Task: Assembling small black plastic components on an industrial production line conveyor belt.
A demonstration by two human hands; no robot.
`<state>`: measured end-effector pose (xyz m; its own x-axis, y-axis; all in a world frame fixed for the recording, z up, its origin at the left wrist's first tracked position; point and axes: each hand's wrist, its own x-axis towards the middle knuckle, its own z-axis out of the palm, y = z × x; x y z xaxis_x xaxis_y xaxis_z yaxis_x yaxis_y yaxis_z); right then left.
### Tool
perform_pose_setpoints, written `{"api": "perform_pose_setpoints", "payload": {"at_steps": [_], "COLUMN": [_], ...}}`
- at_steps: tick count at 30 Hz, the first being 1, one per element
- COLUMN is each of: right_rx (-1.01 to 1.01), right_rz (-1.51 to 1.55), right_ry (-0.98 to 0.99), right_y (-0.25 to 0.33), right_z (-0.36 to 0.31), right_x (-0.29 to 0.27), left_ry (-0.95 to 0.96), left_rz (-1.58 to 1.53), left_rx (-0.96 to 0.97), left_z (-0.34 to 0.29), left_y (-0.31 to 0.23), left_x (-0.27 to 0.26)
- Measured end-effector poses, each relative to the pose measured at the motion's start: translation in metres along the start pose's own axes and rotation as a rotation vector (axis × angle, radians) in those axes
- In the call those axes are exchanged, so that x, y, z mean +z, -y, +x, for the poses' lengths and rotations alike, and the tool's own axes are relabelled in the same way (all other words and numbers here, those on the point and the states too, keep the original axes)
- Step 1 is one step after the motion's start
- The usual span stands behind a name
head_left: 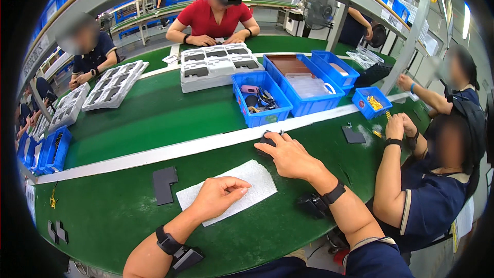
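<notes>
Hands first: our left hand (218,195) rests loosely curled, fingertips pressing a white foam sheet (231,188) on the green table (113,211), gripping nothing. Our right hand (288,155) covers a small black part (267,140) beside the white stripe (154,154); whether it grips, we cannot tell. A dark L-shaped pad (163,184) lies just left of the sheet. Blue bins (260,99) and grey moulded trays (218,64) sit beyond.
</notes>
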<state>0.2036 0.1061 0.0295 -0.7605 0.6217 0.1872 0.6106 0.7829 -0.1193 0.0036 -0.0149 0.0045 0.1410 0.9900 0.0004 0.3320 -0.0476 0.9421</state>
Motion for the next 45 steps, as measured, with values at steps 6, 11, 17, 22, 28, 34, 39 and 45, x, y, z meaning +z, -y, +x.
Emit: {"api": "perform_pose_setpoints", "payload": {"at_steps": [6, 11, 17, 22, 28, 34, 39, 45], "right_rx": [0.063, 0.11, 0.107, 0.154, 0.117, -0.21, -0.431, -0.138], "right_rz": [0.052, 0.065, 0.068, 0.074, 0.074, 0.288, 0.347, 0.501], "right_ry": [0.01, 0.004, -0.09, -0.155, -0.264, -0.381, -0.326, -0.385], "right_y": [-0.001, 0.001, 0.006, 0.012, 0.021, 0.042, 0.053, 0.047], "right_z": [-0.002, -0.003, 0.001, -0.002, -0.001, 0.003, 0.002, 0.002], "right_x": [0.007, 0.007, 0.005, -0.002, -0.006, -0.006, 0.005, 0.011], "left_ry": [0.007, 0.01, -0.026, -0.008, 0.046, -0.177, -0.199, -0.278], "left_rz": [-0.05, 0.015, 0.064, 0.013, -0.042, -0.456, -0.524, -0.45], "left_rx": [0.015, 0.003, 0.026, 0.098, 0.014, -0.099, -0.08, -0.026], "left_z": [0.001, -0.001, -0.003, 0.003, 0.003, 0.006, 0.007, 0.004], "left_y": [0.014, 0.005, 0.007, 0.015, 0.016, 0.012, 0.013, 0.014], "left_x": [0.002, 0.001, -0.001, 0.002, 0.0, -0.001, -0.004, 0.005]}}
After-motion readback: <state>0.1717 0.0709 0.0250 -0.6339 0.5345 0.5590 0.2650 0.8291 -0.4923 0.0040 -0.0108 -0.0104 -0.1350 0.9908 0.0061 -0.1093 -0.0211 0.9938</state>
